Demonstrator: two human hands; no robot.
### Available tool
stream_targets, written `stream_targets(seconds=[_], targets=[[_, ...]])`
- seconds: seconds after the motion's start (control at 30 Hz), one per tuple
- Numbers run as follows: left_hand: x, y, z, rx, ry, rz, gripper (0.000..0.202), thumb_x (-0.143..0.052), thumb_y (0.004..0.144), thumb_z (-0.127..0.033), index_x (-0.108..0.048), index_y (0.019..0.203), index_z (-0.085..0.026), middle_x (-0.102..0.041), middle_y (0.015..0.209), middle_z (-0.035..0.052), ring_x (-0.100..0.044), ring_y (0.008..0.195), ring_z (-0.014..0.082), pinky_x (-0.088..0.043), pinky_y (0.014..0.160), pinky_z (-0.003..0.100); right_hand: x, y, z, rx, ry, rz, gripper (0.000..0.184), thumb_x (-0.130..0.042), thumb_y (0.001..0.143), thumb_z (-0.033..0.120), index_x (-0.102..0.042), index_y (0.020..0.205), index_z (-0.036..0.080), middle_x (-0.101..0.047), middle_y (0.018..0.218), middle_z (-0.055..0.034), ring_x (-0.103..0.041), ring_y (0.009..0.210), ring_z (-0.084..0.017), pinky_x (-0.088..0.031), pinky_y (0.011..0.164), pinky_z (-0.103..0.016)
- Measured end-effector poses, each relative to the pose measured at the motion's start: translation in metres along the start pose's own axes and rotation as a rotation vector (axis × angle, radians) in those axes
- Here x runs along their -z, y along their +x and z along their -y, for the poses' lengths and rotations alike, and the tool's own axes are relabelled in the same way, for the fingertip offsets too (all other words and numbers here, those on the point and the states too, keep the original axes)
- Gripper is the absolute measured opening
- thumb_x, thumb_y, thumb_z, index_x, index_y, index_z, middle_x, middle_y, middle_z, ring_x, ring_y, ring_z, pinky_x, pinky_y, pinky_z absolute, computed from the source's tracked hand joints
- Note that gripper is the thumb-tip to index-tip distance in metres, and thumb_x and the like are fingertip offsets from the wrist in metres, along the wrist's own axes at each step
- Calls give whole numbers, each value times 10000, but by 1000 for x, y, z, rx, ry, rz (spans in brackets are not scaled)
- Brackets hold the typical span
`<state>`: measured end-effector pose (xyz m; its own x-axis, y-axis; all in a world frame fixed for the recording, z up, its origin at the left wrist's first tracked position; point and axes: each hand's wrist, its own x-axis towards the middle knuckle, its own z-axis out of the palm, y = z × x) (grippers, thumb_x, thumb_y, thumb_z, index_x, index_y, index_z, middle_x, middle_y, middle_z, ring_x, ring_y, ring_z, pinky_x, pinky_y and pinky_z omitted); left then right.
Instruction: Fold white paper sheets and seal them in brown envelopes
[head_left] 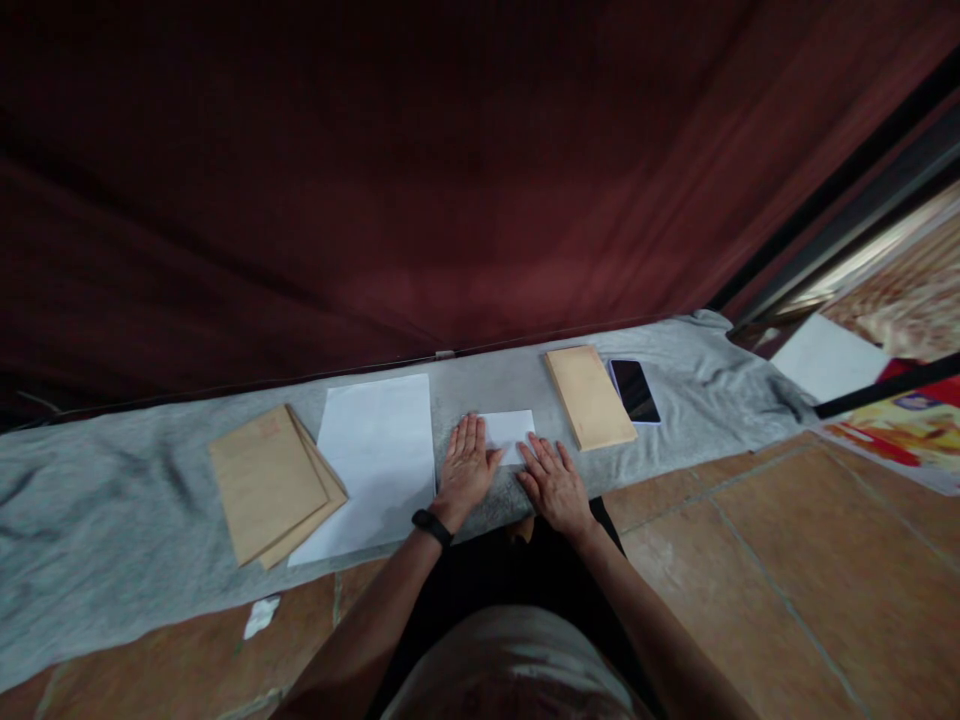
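A small folded sheet of white paper (510,428) lies flat on the grey cloth between my hands. My left hand (466,465) rests palm down on its left edge, fingers stretched forward. Over the lower right corner of the paper lies my right hand (555,485), flat with its fingers a little spread. Neither hand grips anything. Left of them is a larger stack of white sheets (382,460), partly under two brown envelopes (270,480). To the right sits a neat pile of brown envelopes (589,395).
A grey cloth (135,510) covers the long narrow surface. A phone (634,390) lies beside the envelope pile. Behind rises a dark red curtain (480,200). A crumpled white scrap (261,616) is on the tiled floor (765,560). Printed packaging (907,430) stands at far right.
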<state>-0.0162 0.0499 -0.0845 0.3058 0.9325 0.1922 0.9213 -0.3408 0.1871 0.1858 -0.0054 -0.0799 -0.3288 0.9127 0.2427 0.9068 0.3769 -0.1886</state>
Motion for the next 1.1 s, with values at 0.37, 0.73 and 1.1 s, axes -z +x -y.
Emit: stream_targets(seconds=[0.37, 0.73, 1.1], targets=[[11, -14, -4, -42, -11, -12, 574, -402, 1010, -409, -414, 1496, -105, -358, 1585, 178, -299, 1492, 300, -305, 1204, 512, -1, 1, 1, -31, -13, 5, 552, -387, 1047, 430, -334, 1557, 224, -348, 1602, -113, -354, 1467, -282, -251, 1204, -509], [26, -36, -7, -154, 7, 22, 488, -459, 1003, -377, -488, 1453, -190, -393, 1581, 118, -297, 1495, 266, -302, 1221, 479, -4, 21, -11, -61, 4, -6, 536, -331, 1061, 398, -333, 1556, 195, -403, 1571, -88, -356, 1466, -269, -237, 1206, -496], [23, -37, -7, -141, -15, 5, 504, -456, 1003, -372, -457, 1481, -215, -356, 1601, 102, -271, 1505, 254, -288, 1227, 484, -15, 51, -24, -129, 5, -26, 544, -292, 1060, 414, -361, 1546, 182, -412, 1562, -98, -372, 1457, -281, -259, 1196, -517]])
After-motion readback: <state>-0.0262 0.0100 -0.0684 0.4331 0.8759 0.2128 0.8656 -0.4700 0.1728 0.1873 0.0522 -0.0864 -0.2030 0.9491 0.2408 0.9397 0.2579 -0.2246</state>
